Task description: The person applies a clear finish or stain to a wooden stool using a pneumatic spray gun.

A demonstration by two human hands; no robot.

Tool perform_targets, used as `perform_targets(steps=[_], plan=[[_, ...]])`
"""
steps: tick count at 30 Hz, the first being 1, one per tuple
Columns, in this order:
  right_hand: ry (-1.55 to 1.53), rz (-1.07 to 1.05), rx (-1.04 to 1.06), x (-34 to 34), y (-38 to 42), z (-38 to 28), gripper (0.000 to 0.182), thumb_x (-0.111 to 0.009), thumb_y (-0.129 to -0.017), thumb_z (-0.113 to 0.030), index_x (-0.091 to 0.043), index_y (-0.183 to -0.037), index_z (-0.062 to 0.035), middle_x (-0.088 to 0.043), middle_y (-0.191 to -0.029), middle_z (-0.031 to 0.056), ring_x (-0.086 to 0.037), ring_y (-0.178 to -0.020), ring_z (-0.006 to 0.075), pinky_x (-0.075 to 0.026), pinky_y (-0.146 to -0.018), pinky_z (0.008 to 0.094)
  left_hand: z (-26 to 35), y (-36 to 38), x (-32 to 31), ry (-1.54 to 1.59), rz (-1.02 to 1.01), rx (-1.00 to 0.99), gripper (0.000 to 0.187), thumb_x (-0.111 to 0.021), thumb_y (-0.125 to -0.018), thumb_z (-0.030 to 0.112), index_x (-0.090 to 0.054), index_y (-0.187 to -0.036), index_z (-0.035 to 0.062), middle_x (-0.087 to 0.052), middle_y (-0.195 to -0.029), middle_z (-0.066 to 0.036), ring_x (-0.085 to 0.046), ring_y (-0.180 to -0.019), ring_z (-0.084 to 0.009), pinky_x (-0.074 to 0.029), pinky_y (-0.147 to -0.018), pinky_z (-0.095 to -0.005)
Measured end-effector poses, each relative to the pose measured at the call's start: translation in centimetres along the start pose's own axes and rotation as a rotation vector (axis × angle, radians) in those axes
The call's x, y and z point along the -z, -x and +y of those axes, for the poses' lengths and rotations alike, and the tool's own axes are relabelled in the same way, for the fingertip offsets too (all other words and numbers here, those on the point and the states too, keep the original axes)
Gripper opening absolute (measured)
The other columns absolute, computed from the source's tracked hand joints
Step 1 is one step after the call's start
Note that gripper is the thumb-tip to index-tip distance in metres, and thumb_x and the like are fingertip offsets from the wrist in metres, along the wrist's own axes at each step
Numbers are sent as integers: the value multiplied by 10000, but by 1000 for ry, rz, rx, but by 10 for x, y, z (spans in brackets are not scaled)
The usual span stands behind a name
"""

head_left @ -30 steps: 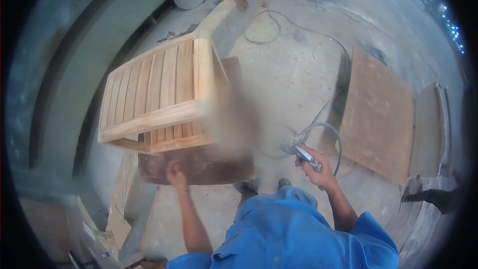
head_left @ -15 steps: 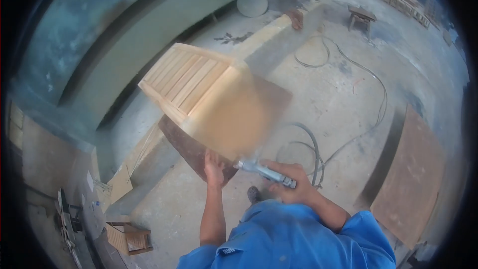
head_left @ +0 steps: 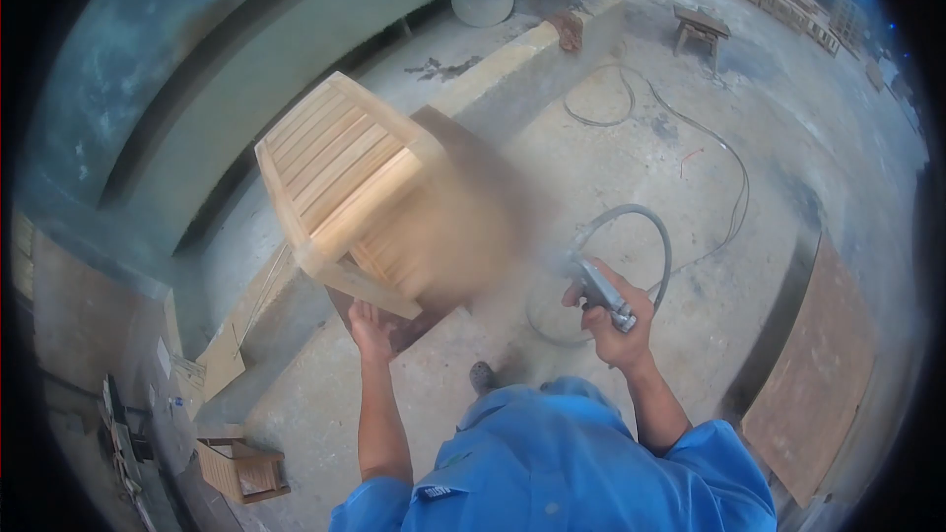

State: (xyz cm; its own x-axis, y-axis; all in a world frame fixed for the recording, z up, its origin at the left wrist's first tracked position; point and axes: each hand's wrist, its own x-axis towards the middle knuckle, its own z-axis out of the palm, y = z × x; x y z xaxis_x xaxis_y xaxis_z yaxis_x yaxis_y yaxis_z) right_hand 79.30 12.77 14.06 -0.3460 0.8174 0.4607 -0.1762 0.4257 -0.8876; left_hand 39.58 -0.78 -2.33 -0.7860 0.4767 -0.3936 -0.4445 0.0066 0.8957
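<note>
A slatted pale wooden piece of furniture point(head_left: 340, 163) sits on a dark brown board point(head_left: 458, 133) in front of me. At the near edge, my left hand point(head_left: 371, 333) grips the brown board, its fingers close under the wooden piece's lower corner. My right hand point(head_left: 626, 320) is wrapped round a metal spray gun point(head_left: 599, 294) to the right of the furniture, apart from it. The gun's nozzle points left toward the wood. Brownish mist blurs the wooden side that faces the gun and part of the board.
A hose point(head_left: 668, 246) loops behind the spray gun and runs across the concrete floor point(head_left: 680, 187). To the right leans a large brown panel point(head_left: 818, 374). A low ledge point(head_left: 532, 64) extends behind the furniture. A small wooden stool point(head_left: 702, 25) stands farther back; a small slatted box point(head_left: 241, 471) is at lower left.
The wooden piece and board have turned, bringing another slatted side into sight. My left hand has shifted left with the board's edge. The spray gun has moved right and up, away from the board.
</note>
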Motion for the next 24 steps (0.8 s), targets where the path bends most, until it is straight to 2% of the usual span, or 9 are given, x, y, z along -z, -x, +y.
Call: perform_targets(steps=[6,8,11,15,18,19,21,23,24], plan=[[53,-5,91,2,-5,9,513,-696,-924,-290,-582,-1289,52,-696,-842,113,-659,-735,145,-519,-684,277,-16,-13,13,-23,19,32,740,-277,-987,560,-154,-1577,131,-224,-1635,-50,-209,-1499,-262,-23,-1139,-656],[63,-20,-19,3,3,30,486,-703,-908,-246,-593,-1283,43,-703,-860,120,-667,-746,151,-517,-693,275,-38,-18,32,-75,14,66,751,-273,-986,595,-180,-1571,134,-255,-1624,-58,-234,-1487,-288,-49,-1141,-650],[148,-30,-181,6,25,92,459,-710,-881,-199,-612,-1265,31,-712,-877,130,-671,-750,155,-513,-704,276,-76,-2,64,-245,103,203,707,-353,-971,566,-300,-1531,137,-317,-1592,-86,-319,-1440,-323,-201,-1097,-651],[231,-54,-499,10,62,158,439,-709,-870,-199,-629,-1242,20,-718,-886,153,-663,-752,148,-508,-717,278,-169,56,159,-497,83,334,759,-377,-948,684,-400,-1459,123,-498,-1452,-116,-496,-1283,-331,-365,-975,-614],[366,-73,-559,12,76,182,427,-682,-889,-221,-631,-1241,14,-700,-833,136,-637,-721,128,-506,-698,283,-240,131,232,-683,268,535,611,-475,-955,609,-522,-1284,96,-667,-1143,-78,-639,-952,-239,-474,-632,-467],[352,-62,-522,14,79,192,407,-671,-900,-220,-638,-1230,16,-687,-792,99,-624,-678,114,-497,-654,270,-265,153,264,-668,227,577,514,-490,-959,575,-565,-1166,109,-656,-1003,-51,-610,-821,-207,-458,-614,-444],[301,-53,-439,7,74,210,371,-647,-923,-217,-651,-1209,20,-662,-711,24,-598,-592,86,-479,-564,243,-290,213,316,-1405,-161,226,365,-624,-876,429,-584,-1016,94,-637,-877,-83,-640,-786,-261,-486,-628,-452],[130,-68,-477,-6,44,175,423,-643,-920,-241,-627,-1249,26,-666,-779,60,-593,-637,100,-486,-604,264,-288,256,311,-1723,-210,357,286,-727,-752,275,-602,-905,68,-645,-884,-145,-670,-901,-329,-528,-710,-418],[55,-69,-503,-7,27,147,450,-641,-919,-253,-615,-1268,29,-667,-813,78,-590,-660,107,-490,-624,274,-288,267,319,-1684,-258,382,313,-705,-790,299,-607,-984,73,-650,-933,-139,-665,-932,-314,-521,-724,-422]])
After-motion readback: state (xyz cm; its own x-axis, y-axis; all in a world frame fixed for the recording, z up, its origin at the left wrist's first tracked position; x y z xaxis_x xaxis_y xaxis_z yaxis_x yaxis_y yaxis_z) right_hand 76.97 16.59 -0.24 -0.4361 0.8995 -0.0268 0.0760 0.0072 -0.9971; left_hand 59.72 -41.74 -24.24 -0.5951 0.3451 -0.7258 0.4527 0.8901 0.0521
